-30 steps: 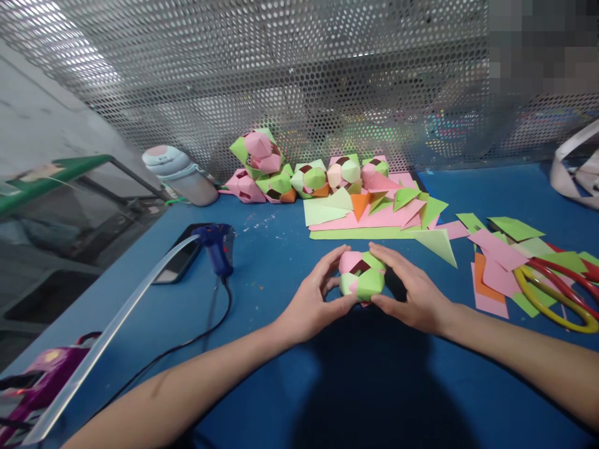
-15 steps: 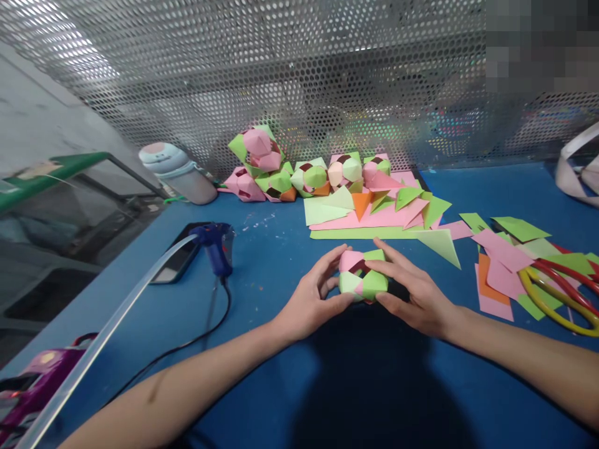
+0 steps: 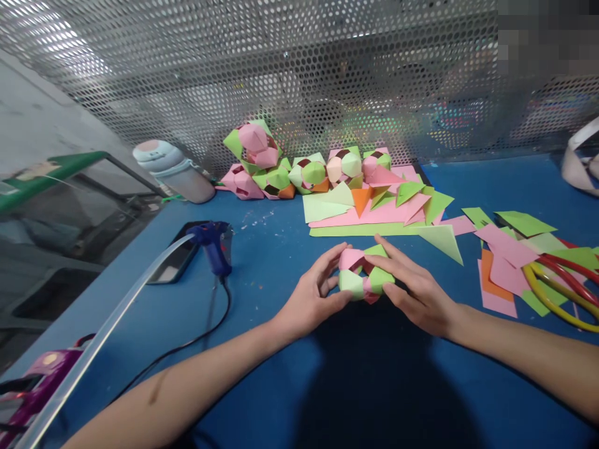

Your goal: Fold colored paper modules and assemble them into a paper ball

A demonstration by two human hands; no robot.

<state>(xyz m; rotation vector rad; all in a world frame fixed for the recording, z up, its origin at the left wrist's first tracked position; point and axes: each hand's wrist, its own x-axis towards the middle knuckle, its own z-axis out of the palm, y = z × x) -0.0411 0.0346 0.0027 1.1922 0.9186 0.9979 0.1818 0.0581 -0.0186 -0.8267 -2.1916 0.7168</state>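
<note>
Between my hands is a small folded-paper ball (image 3: 354, 284) in pink, light green and bright green, with dark gaps between its panels. My left hand (image 3: 314, 288) grips its left side, thumb at the lower front and fingers curled behind. On the other side, my right hand (image 3: 412, 288) holds the ball with its fingers over the top right and its thumb at the lower right. Beyond it, similar paper balls (image 3: 276, 178) stand in a row at the back, one stacked on top. Folded and flat paper pieces (image 3: 360, 215) lie just in front of that row.
Left of my hands stands a blue glue gun (image 3: 215, 249) with a long clear glue stick (image 3: 116, 324), beside a phone (image 3: 175, 259). A bottle (image 3: 175, 171) is behind them. Paper scraps (image 3: 508, 255) and red and yellow scissors (image 3: 556, 287) lie right. A perforated metal panel (image 3: 290, 68) closes the back.
The paper ball has turned slightly in my hands, its right side opening a little wider. My right thumb has shifted slightly up and to the right. The view has moved a little.
</note>
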